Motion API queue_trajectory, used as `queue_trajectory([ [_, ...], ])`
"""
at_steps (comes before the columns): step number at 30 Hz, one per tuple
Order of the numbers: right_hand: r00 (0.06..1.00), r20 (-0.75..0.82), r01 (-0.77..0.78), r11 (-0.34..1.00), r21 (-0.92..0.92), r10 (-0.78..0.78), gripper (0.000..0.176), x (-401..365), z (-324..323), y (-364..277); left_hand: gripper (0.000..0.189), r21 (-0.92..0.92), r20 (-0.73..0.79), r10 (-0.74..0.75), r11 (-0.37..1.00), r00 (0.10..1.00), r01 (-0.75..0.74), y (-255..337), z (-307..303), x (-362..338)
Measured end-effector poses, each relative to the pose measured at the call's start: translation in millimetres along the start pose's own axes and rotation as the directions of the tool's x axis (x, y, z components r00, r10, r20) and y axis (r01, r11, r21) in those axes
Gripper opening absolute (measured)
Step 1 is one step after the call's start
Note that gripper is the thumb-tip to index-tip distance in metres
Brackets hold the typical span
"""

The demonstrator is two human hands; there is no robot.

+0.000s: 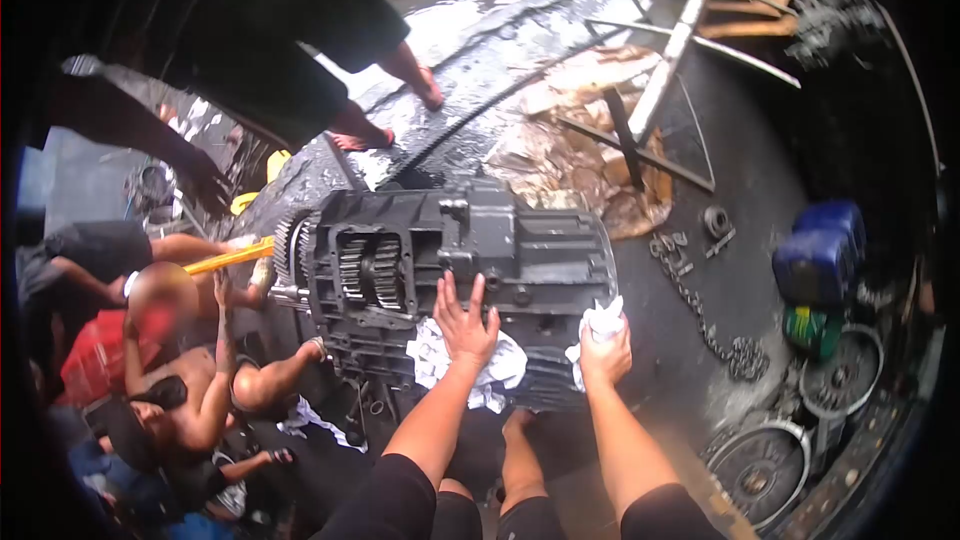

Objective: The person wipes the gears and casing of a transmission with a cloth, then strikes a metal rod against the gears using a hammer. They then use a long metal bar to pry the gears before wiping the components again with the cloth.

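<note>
A large dark gearbox point(550, 250) lies on its side in front of me, with gears showing through a rectangular opening and a big toothed gear point(292, 250) at its left end. My left hand point(466, 325) rests on the casing with its fingers spread. Under and beside its palm lies a crumpled white cloth point(505, 365). At the gearbox's right end my right hand point(606, 350) is closed around a white rag point(604, 316), which touches the casing's edge.
Several people are at the left, one with an arm raised near a yellow bar point(230, 257). Someone stands barefoot on the wet floor at the back. To the right are a chain point(690, 305), a blue jerrycan point(820, 252), round metal parts point(765, 470) and a metal stand point(672, 58).
</note>
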State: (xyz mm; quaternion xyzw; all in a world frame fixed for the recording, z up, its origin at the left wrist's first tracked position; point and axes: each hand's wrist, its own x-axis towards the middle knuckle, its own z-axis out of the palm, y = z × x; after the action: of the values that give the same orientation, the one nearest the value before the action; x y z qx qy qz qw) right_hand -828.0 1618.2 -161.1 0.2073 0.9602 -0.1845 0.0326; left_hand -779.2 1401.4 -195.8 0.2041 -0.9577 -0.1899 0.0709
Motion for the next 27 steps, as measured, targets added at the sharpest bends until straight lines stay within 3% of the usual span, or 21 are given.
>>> queue_trajectory([
  [5, 0.999, -0.039, 0.035, 0.999, -0.029, -0.036, 0.067, -0.7, 14.3, 11.6, 0.071, -0.029, 0.037, -0.022, 0.999, 0.999, 0.023, -10.2, 0.8, 3.3],
  [6, 0.999, 0.015, -0.028, 0.996, -0.083, 0.030, 0.066, -0.9, 7.6, 1.0, 0.071, -0.022, 0.025, -0.022, 1.000, 0.999, 0.022, -12.3, 3.2, 0.3],
  [7, 1.000, -0.013, -0.023, 0.997, -0.071, 0.023, 0.058, -2.1, 10.9, 3.1, 0.071, -0.015, 0.012, -0.006, 1.000, 1.000, 0.006, -15.6, 3.8, 1.0],
  [11, 0.992, -0.111, 0.039, 0.990, -0.138, -0.054, 0.054, -3.3, 19.9, 4.9, 0.075, -0.152, 0.029, -0.023, 0.988, 0.999, 0.027, -16.9, -18.9, -1.1],
  [13, 0.994, -0.084, 0.055, 0.993, -0.103, -0.063, 0.051, -2.3, 16.9, -2.1, 0.077, -0.239, 0.022, -0.160, 0.958, 0.987, 0.161, -25.9, -52.2, -25.5],
  [14, 0.997, -0.068, 0.042, 0.995, -0.089, -0.049, 0.049, -9.5, 13.6, -2.6, 0.074, -0.338, -0.175, -0.334, 0.904, 0.926, 0.262, -39.8, -45.3, -46.7],
  [15, 0.991, -0.033, 0.125, 0.988, -0.088, -0.128, 0.045, -12.6, 15.9, 7.5, 0.071, -0.257, -0.172, -0.469, 0.870, 0.866, 0.420, -49.2, -55.2, -57.7],
  [16, 0.978, -0.007, 0.207, 0.973, -0.097, -0.209, 0.042, -10.2, 18.6, 23.8, 0.066, -0.231, -0.261, -0.727, 0.686, 0.635, 0.690, -57.5, -20.1, -82.7],
  [17, 0.956, 0.012, 0.292, 0.952, -0.096, -0.292, 0.040, -1.2, 13.5, 31.1, 0.065, -0.318, 0.102, -0.993, 0.024, 0.059, 0.948, -39.0, -44.1, -64.5],
  [18, 0.948, 0.158, 0.305, 0.927, -0.218, -0.275, 0.041, 3.0, -9.3, 15.1, 0.068, -0.324, 0.232, -0.946, -0.296, -0.228, 0.899, -51.9, -16.7, -70.1],
  [20, 0.867, 0.434, 0.440, 0.786, -0.434, -0.246, 0.045, 12.7, -37.0, -13.2, 0.077, -0.257, 0.312, -0.876, -0.450, -0.367, 0.855, -34.3, -4.1, -52.7],
  [22, 0.771, 0.616, 0.570, 0.607, -0.554, -0.162, 0.046, 20.4, -56.1, -55.0, 0.079, -0.116, 0.153, -0.891, -0.445, -0.427, 0.888, -27.9, 4.2, -33.1],
  [23, 0.766, 0.625, 0.558, 0.639, -0.530, -0.151, 0.043, 24.6, -47.4, -52.3, 0.076, -0.153, 0.087, -0.901, -0.434, -0.425, 0.888, -28.4, 17.4, -37.3],
  [25, 0.844, 0.526, 0.410, 0.755, -0.511, -0.102, 0.041, 19.7, -45.9, -64.2, 0.071, -0.139, -0.054, -0.903, -0.416, -0.426, 0.899, -33.2, 35.8, -42.8],
  [27, 0.884, 0.452, 0.374, 0.761, -0.529, -0.120, 0.035, 27.2, -44.9, -73.0, 0.067, -0.130, -0.132, -0.900, -0.400, -0.416, 0.907, -32.3, 54.0, -46.4],
])
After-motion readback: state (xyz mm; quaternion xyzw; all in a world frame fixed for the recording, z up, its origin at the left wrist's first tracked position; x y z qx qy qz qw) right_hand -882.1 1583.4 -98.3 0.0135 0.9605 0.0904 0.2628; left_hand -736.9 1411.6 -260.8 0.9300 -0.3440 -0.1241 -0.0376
